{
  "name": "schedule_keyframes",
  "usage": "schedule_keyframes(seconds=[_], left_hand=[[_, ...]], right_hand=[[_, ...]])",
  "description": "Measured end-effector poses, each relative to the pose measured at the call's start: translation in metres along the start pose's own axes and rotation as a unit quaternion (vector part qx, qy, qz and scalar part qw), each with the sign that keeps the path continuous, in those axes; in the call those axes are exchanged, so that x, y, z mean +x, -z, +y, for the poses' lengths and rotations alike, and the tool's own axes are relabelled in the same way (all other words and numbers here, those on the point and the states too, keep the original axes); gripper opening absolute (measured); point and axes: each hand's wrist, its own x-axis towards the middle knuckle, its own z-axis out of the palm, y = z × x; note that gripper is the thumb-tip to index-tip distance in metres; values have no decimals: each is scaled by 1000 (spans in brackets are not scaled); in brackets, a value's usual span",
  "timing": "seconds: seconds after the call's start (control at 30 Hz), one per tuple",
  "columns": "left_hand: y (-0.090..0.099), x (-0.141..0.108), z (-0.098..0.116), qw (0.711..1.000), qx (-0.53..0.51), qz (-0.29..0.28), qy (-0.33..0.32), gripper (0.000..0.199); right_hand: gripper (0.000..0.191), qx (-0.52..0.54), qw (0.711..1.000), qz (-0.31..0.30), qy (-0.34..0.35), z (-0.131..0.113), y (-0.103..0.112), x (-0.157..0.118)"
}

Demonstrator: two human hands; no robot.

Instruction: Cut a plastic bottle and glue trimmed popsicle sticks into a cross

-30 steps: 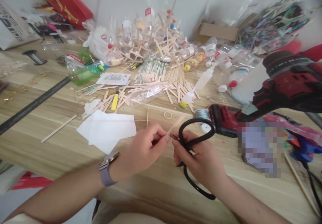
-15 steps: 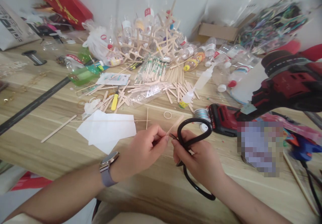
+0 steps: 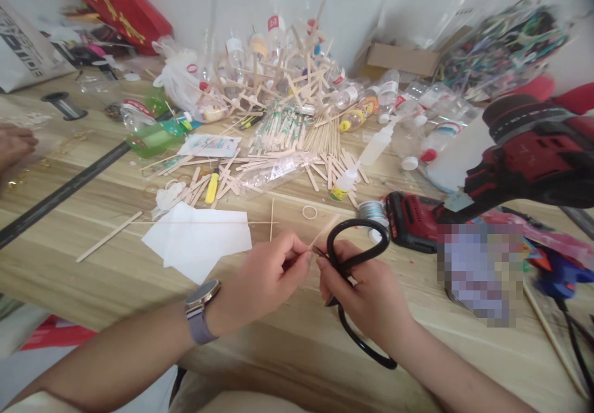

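Above the wooden table [image 3: 116, 277], the left hand [image 3: 260, 277] is pinching a wooden stick [image 3: 325, 230] steady; the right hand [image 3: 383, 295] is clasping scissors [image 3: 366, 257] near the blades, seemingly for control.

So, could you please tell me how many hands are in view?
3: the left hand, pinching a wooden stick; the right hand, holding black-handled scissors; and another person's hand, partly cut off at the left edge.

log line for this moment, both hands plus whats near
left hand: pinching wooden stick | right hand: gripping black-handled scissors, tip by stick | nearby: white paper, yellow-handled tool
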Motion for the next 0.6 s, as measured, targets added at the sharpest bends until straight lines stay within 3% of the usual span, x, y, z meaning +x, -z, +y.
schedule_keyframes(seconds=[0.1, 0.2, 0.3, 0.37, 0.43, 0.5, 0.53, 0.6], left_hand=[[0, -1, 0, 1000, 15, -5, 0, 18], [-1, -1, -2, 1000, 22, -16, -6, 15], [-2, 0, -5, 999, 41, -20, -22, 11], [-3, 0, -7, 996, 77, -13, -37, 12], [-4, 1, -8, 993, 110, -5, -50, 15], [-4, 1, -8, 991, 123, -1, -54, 15], [-4, 1, -8, 991, 122, -1, -52, 16], [-4, 2, -7, 993, 107, -9, -41, 15]], right_hand=[[15, -81, 995, 28, 53, 4, 0, 1], [18, -189, 969, 59, 150, 13, 1, 1], [24, -228, 952, 36, 202, 19, 2, 2], [22, -188, 969, 14, 161, 17, 3, 3], [20, -90, 994, -22, 64, 11, 3, 4], [23, 10, 997, -75, -23, 6, 3, 4], [23, 25, 996, -83, -37, 6, 2, 4], [23, -29, 999, -41, 15, 9, 1, 3]])
